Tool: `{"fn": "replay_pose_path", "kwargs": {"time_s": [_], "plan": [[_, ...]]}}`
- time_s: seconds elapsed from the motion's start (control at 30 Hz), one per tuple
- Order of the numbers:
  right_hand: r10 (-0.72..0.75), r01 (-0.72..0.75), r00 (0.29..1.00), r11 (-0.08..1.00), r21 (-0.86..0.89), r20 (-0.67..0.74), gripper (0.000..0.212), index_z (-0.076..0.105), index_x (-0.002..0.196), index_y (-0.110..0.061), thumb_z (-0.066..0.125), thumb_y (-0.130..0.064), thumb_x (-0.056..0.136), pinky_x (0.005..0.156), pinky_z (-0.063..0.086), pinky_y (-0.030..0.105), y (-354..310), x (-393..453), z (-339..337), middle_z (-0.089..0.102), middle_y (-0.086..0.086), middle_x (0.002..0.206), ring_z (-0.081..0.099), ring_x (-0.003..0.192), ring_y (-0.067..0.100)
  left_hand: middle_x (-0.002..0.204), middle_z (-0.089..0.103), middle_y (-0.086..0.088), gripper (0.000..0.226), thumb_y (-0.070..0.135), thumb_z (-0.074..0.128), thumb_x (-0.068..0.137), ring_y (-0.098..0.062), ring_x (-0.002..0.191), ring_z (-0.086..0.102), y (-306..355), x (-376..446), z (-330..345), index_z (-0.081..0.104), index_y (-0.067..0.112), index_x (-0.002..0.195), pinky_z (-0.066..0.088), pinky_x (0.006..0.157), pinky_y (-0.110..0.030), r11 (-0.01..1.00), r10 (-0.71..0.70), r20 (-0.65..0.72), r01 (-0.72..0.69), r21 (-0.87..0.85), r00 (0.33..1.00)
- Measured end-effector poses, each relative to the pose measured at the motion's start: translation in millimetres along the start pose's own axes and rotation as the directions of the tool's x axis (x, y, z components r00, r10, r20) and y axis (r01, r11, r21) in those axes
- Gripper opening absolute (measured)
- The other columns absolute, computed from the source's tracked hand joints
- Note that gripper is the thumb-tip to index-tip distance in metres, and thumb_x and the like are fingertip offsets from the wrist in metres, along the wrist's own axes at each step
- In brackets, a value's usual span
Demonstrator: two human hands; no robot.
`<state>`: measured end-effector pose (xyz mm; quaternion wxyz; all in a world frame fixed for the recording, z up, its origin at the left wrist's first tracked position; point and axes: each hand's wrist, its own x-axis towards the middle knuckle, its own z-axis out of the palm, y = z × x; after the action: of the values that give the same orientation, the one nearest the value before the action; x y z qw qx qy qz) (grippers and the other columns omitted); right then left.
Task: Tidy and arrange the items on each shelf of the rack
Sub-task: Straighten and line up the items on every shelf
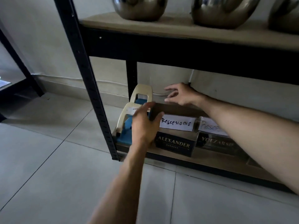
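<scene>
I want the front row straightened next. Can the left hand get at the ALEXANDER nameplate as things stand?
Probably yes. The left hand grips the end of the brown box just above and left of the ALEXANDER nameplate, which stands at the shelf's open front edge with nothing before it.

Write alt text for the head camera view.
A person's left hand grips the end of a dark box on the rack's bottom shelf, while the right hand hovers open behind it. Two hole punches and nameplates sit alongside; metal pots stand above.
</scene>
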<state>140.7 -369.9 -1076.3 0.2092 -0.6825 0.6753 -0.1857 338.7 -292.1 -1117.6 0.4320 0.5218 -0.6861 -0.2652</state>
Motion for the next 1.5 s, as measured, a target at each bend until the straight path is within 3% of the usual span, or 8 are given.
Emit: {"fn": "replay_pose_path", "kwargs": {"time_s": [0.1, 0.23, 0.43, 0.57, 0.83, 1.13, 1.33, 1.5], "plan": [[-0.061, 0.057, 0.996, 0.996, -0.073, -0.061, 0.039, 0.070, 0.129, -0.018, 0.078, -0.024, 0.091, 0.088, 0.043, 0.019, 11, -33, -25, 0.074, 0.002, 0.114, 0.067, 0.106, 0.014, 0.131, 0.064, 0.002, 0.045, 0.037, 0.073, 0.091, -0.012, 0.115, 0.059, 16, 44, -4, 0.062, 0.024, 0.133, 0.042, 0.090, -0.015, 0.959, 0.136, 0.310, -0.203, 0.195, 0.941], [-0.042, 0.031, 0.996, 0.991, -0.129, -0.079, 0.024, 0.078, 0.117, -0.017, 0.071, -0.015, 0.094, 0.088, 0.045, 0.020, 30, -73, -59, 0.076, 0.002, 0.113, 0.069, 0.105, 0.014, 0.137, 0.060, 0.000, 0.053, 0.055, 0.067, 0.089, -0.023, 0.124, 0.058, 24, 91, 2, 0.057, 0.031, 0.135, 0.047, 0.103, -0.038, 0.740, 0.189, 0.564, -0.495, 0.457, 0.804], [0.055, -0.058, 0.998, 0.993, -0.102, -0.030, 0.025, 0.079, 0.113, -0.021, 0.080, -0.029, 0.089, 0.086, 0.050, 0.018, 67, -109, -68, 0.077, -0.004, 0.108, 0.067, 0.094, 0.005, 0.137, 0.064, -0.005, 0.058, 0.045, 0.077, 0.086, -0.024, 0.125, 0.058, 25, 102, 44, 0.063, 0.017, 0.136, 0.039, 0.097, -0.022, 0.751, 0.169, 0.732, -0.568, 0.338, 0.660], [0.145, -0.145, 0.989, 0.988, -0.059, -0.008, 0.027, 0.078, 0.114, -0.026, 0.079, -0.035, 0.088, 0.078, 0.044, 0.014, 101, -131, -58, 0.072, -0.014, 0.105, 0.060, 0.092, -0.005, 0.137, 0.064, -0.008, 0.060, 0.040, 0.078, 0.086, -0.027, 0.126, 0.059, 5, 99, 80, 0.062, 0.014, 0.138, 0.043, 0.104, -0.031, 0.766, 0.171, 0.784, -0.581, 0.274, 0.596], [0.219, -0.229, 0.967, 0.971, -0.063, -0.128, 0.032, 0.077, 0.117, -0.027, 0.081, -0.034, 0.086, 0.100, 0.035, 0.024, 144, -149, -62, 0.070, -0.007, 0.129, 0.060, 0.124, 0.010, 0.119, 0.073, 0.002, 0.039, 0.034, 0.078, 0.087, -0.017, 0.106, 0.069, -28, 112, 101, 0.073, 0.020, 0.123, 0.048, 0.087, -0.023, 0.801, 0.194, 0.753, -0.545, 0.248, 0.629], [0.164, -0.176, 0.978, 0.981, -0.083, -0.129, 0.035, 0.076, 0.119, -0.019, 0.084, -0.026, 0.085, 0.112, 0.042, 0.033, 162, -128, -54, 0.072, 0.003, 0.127, 0.063, 0.124, 0.018, 0.120, 0.072, 0.004, 0.041, 0.031, 0.081, 0.083, -0.004, 0.104, 0.063, -43, 111, 105, 0.073, 0.020, 0.122, 0.042, 0.090, -0.014, 0.865, 0.217, 0.717, -0.471, 0.173, 0.662], [0.191, -0.195, 0.980, 0.976, -0.095, -0.058, 0.040, 0.075, 0.123, -0.015, 0.084, -0.022, 0.085, 0.104, 0.041, 0.022, 168, -108, -40, 0.072, 0.002, 0.127, 0.064, 0.122, 0.015, 0.121, 0.072, 0.002, 0.041, 0.031, 0.080, 0.083, -0.007, 0.104, 0.065, -47, 115, 108, 0.073, 0.018, 0.122, 0.048, 0.092, -0.017, 0.882, 0.209, 0.725, -0.446, 0.150, 0.657], [0.216, -0.221, 0.974, 0.973, -0.067, -0.075, 0.034, 0.077, 0.117, -0.015, 0.084, -0.020, 0.084, 0.073, 0.039, -0.004, 176, -101, -34, 0.077, 0.001, 0.114, 0.068, 0.094, 0.004, 0.123, 0.071, 0.000, 0.046, 0.033, 0.081, 0.082, -0.012, 0.109, 0.066, -49, 116, 109, 0.071, 0.017, 0.125, 0.049, 0.099, -0.022, 0.890, 0.178, 0.726, -0.423, 0.169, 0.664]]}}
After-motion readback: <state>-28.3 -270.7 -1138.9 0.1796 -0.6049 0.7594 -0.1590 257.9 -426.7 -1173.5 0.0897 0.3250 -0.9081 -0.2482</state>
